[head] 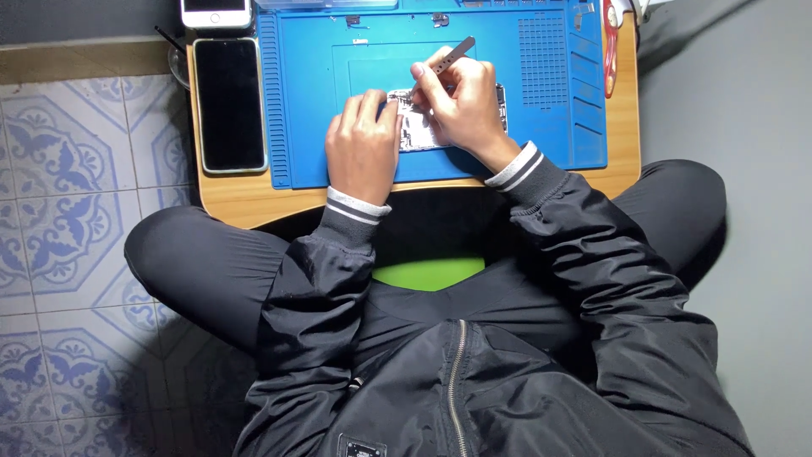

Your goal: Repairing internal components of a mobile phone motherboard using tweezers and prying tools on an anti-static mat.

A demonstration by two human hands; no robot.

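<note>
On the blue silicone repair mat (541,127), the opened grey phone body (416,129) lies with its insides bared, steadied under the left hand (362,145)'s curled fingers while the right hand (461,106) pinches thin metal tweezers (457,51) over it, its black screen panel (229,103) already set aside, reassembly not begun.

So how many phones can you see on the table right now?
3. An opened phone lies on the blue mat under both hands, a dark-screened phone lies left of the mat, and a white phone sits at the top edge, partly cut off. Others may be out of frame.
</note>
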